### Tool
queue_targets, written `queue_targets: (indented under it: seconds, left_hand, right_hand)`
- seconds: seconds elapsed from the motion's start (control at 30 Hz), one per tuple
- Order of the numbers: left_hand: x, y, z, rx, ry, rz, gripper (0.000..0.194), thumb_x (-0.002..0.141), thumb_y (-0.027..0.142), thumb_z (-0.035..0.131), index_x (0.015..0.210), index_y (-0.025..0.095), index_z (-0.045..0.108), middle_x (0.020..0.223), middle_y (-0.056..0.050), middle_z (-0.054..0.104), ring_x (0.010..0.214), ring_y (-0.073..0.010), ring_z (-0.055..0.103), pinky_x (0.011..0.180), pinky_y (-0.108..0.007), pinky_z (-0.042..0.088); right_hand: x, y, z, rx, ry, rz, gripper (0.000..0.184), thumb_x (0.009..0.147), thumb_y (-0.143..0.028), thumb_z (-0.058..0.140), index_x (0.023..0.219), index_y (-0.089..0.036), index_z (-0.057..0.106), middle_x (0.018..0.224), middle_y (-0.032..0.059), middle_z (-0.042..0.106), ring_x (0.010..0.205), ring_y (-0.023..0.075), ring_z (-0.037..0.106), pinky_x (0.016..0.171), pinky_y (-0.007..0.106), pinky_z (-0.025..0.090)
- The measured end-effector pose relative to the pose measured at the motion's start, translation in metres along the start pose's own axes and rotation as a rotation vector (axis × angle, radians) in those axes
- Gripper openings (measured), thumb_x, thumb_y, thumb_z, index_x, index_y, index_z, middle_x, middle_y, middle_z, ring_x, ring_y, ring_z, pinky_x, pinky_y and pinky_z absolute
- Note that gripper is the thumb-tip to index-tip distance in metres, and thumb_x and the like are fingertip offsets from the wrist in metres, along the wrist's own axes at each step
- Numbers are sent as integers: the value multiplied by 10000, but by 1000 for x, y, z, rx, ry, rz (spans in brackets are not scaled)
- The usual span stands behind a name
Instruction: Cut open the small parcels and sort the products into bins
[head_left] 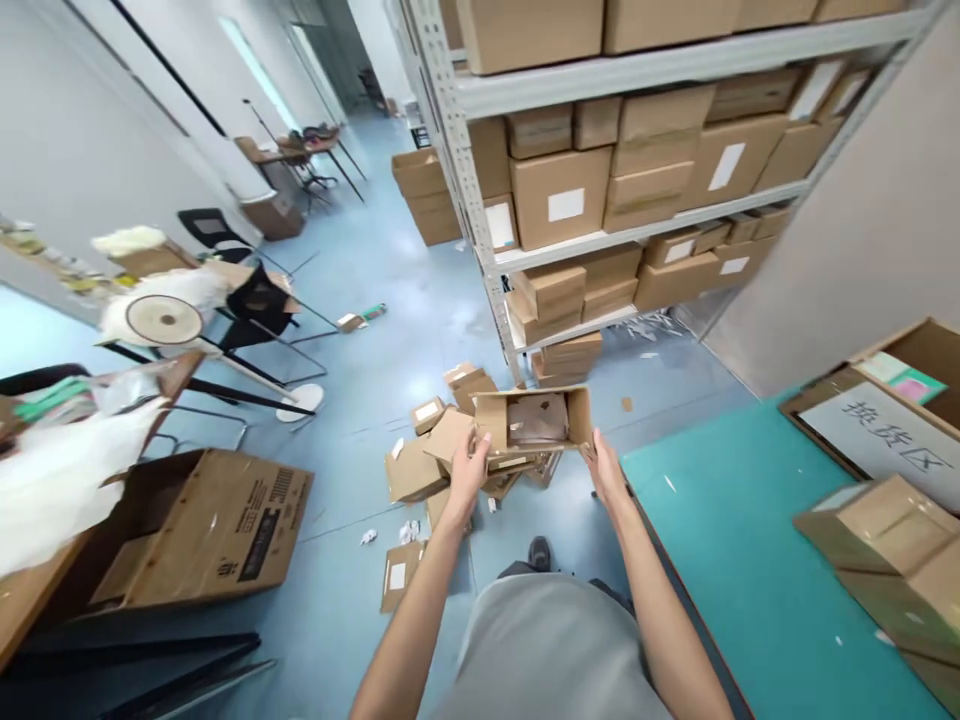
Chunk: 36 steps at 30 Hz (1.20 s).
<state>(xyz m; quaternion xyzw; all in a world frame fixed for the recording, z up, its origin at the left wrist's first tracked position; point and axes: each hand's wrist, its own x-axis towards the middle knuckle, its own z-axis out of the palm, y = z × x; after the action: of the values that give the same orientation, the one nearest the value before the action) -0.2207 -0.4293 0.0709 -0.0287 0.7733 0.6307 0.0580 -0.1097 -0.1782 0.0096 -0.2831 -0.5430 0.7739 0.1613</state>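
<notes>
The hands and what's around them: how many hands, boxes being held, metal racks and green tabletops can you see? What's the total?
Hands: 2, the left hand and the right hand
Held box: 1
Metal rack: 1
Green tabletop: 1
Total: 5

- Metal shelving unit (570,83): tiers loaded with cardboard boxes (561,178), several bearing white labels.
- Tall carton (431,212): on the floor, just beside the shelving's left end.
- Teal tabletop (712,540), right: carries an open-topped box (928,340), a white sign (874,435) with handwritten characters on its side; taped cartons (892,530) near it.
- Large printed carton (225,540), left: flaps open, lying beside a wooden table.
- Pedestal fan (165,320): round white base on blue floor, near black chairs (259,302).
- Far desk (328,144): cluttered, beyond the chairs.
</notes>
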Motion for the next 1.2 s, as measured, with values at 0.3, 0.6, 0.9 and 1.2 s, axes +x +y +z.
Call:
queue_targets:
  seconds: [0.3, 0.6, 0.9, 1.2]
  left_hand:
    - [19, -13, -39, -76, 265, 61, 364, 996, 457, 692, 1261, 214, 741, 1508, -182, 739, 1522, -355, 647, 1329, -538, 475]
    - [-60, -23, 128, -81, -400, 90, 276, 944, 516, 791, 937, 240, 801, 1368, -177, 802, 1348, -351, 747, 1233, -557, 519]
    - [-178, -1, 297, -19, -944, 201, 196, 959, 417, 721, 923, 245, 807, 1374, -150, 806, 1373, -329, 721, 1276, -550, 471]
    - [-340, -18, 459, 151, -1328, 217, 186, 988, 331, 662, 1053, 238, 809, 1416, -134, 787, 1413, -309, 711, 1300, -518, 488]
  right_hand:
    - [4, -13, 76, -48, -278, 86, 929, 775, -1005, 751, 1352, -283, 848, 1607, 152, 720, 1608, 406, 581, 1362, 616, 428]
    - [-60, 19, -74, -9, 158, 174, 856, 660, -918, 914, 1179, -238, 879, 1325, 207, 854, 1313, 436, 795, 1217, 635, 574]
    - [-160, -10, -239, 111, 678, 86, 756, 676, -825, 937, 1141, -233, 860, 1272, 191, 870, 1204, 404, 830, 1151, 611, 619]
    - [-244, -27, -431, -83, 1025, -15, 767, 868, -834, 755, 1340, -232, 804, 1486, 184, 773, 1421, 389, 704, 1231, 548, 560]
